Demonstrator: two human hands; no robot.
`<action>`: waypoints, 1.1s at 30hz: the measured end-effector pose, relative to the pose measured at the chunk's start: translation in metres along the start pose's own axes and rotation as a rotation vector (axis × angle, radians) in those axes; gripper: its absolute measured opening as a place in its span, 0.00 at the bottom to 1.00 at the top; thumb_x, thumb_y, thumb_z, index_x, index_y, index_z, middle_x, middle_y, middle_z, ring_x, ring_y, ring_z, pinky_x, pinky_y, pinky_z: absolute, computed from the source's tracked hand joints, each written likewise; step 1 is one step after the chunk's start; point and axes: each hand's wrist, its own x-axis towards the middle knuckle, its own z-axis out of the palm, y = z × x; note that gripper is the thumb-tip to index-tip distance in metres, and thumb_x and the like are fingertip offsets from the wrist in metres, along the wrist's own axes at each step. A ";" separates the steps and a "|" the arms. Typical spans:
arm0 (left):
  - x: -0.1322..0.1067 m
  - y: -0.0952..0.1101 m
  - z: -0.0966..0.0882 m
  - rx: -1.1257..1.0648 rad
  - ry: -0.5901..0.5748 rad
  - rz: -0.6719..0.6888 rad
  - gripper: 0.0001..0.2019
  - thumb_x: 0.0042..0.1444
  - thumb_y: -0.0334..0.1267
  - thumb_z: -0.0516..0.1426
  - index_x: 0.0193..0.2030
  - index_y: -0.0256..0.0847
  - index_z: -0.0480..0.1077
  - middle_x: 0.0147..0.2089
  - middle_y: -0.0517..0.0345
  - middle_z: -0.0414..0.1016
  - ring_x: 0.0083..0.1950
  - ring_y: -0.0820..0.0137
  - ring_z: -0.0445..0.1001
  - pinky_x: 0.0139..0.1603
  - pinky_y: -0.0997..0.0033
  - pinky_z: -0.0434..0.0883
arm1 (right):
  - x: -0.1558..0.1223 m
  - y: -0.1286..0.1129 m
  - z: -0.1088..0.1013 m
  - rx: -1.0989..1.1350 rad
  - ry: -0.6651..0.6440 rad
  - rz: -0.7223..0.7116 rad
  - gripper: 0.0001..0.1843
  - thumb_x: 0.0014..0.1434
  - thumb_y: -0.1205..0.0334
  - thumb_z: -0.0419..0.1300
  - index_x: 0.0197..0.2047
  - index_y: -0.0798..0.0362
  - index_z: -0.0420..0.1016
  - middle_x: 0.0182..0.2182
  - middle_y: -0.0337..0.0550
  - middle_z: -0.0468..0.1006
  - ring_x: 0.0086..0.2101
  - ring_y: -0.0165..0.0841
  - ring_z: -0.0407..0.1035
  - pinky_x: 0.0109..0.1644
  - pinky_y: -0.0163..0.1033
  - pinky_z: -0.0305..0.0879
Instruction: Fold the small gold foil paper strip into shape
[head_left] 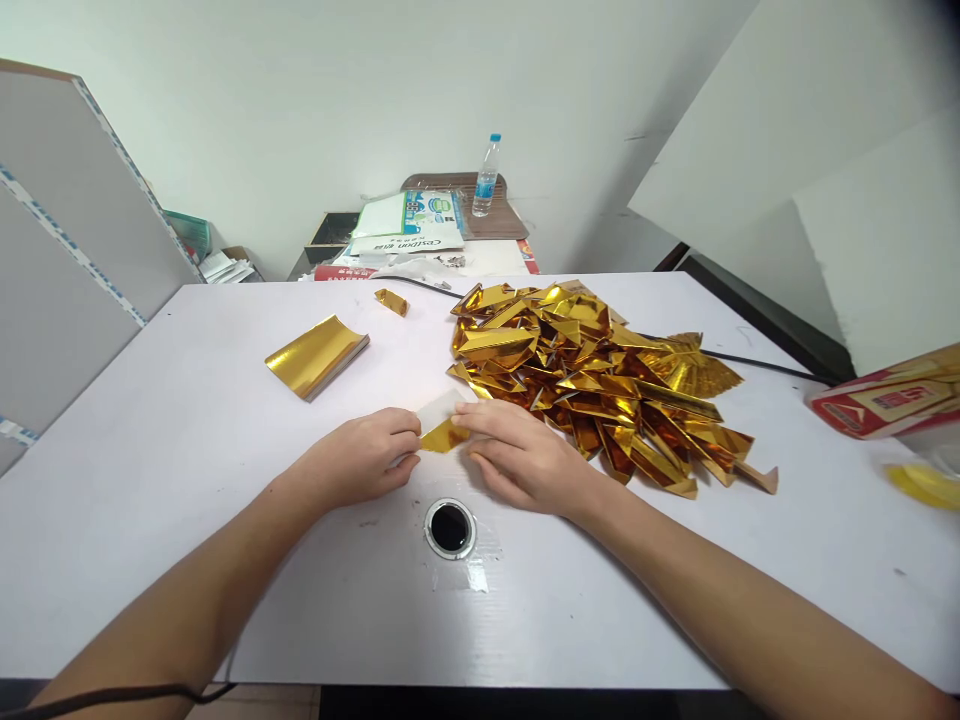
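Both my hands rest on the white table (pixel 150 470), pinching one sheet of gold foil paper (pixel 441 432) between them; its white back shows at the top. My left hand (pixel 367 455) grips the sheet's left edge. My right hand (pixel 517 455) presses and holds its right side. Just right of my hands lies a big heap of folded gold paper pieces (pixel 592 380). A curved stack of flat gold sheets (pixel 316 355) lies to the upper left, and one small folded gold piece (pixel 391 301) sits beyond it.
A round cable hole (pixel 450 527) is in the table in front of my hands. A black cable (pixel 757 362) runs behind the heap. A red box (pixel 885 400) and a yellow item (pixel 926 485) sit at the right edge. Behind are a water bottle (pixel 486 178), papers and boards.
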 end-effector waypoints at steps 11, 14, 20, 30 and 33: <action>0.002 -0.005 0.002 -0.044 0.057 -0.062 0.05 0.69 0.34 0.58 0.40 0.42 0.75 0.43 0.52 0.80 0.56 0.60 0.80 0.59 0.60 0.79 | 0.001 0.007 -0.012 -0.135 -0.222 0.080 0.11 0.74 0.60 0.60 0.51 0.45 0.84 0.50 0.44 0.85 0.52 0.45 0.71 0.51 0.53 0.58; 0.004 -0.001 0.004 -0.015 0.082 -0.032 0.06 0.70 0.32 0.57 0.41 0.41 0.75 0.43 0.52 0.80 0.56 0.59 0.78 0.61 0.57 0.77 | 0.001 0.006 -0.003 -0.122 -0.242 0.125 0.10 0.75 0.61 0.59 0.50 0.47 0.83 0.53 0.46 0.83 0.55 0.46 0.70 0.53 0.52 0.58; 0.006 0.006 0.007 0.117 0.120 0.001 0.07 0.69 0.34 0.57 0.41 0.39 0.77 0.46 0.49 0.79 0.52 0.57 0.75 0.51 0.55 0.76 | 0.001 0.005 -0.001 -0.053 -0.260 0.199 0.08 0.75 0.61 0.60 0.48 0.50 0.82 0.49 0.46 0.83 0.51 0.43 0.71 0.53 0.51 0.56; 0.006 0.021 0.013 0.183 0.049 -0.270 0.09 0.70 0.40 0.58 0.45 0.37 0.76 0.46 0.47 0.78 0.49 0.56 0.73 0.46 0.54 0.74 | 0.009 -0.031 0.008 0.015 -0.350 0.133 0.13 0.74 0.60 0.59 0.56 0.50 0.80 0.47 0.49 0.79 0.51 0.44 0.69 0.53 0.50 0.59; 0.005 0.016 0.013 0.073 0.020 -0.265 0.10 0.71 0.38 0.56 0.52 0.40 0.76 0.53 0.48 0.79 0.56 0.56 0.73 0.56 0.52 0.74 | 0.009 -0.021 0.001 0.024 -0.273 0.166 0.14 0.76 0.58 0.56 0.57 0.48 0.80 0.56 0.51 0.79 0.56 0.46 0.67 0.59 0.55 0.58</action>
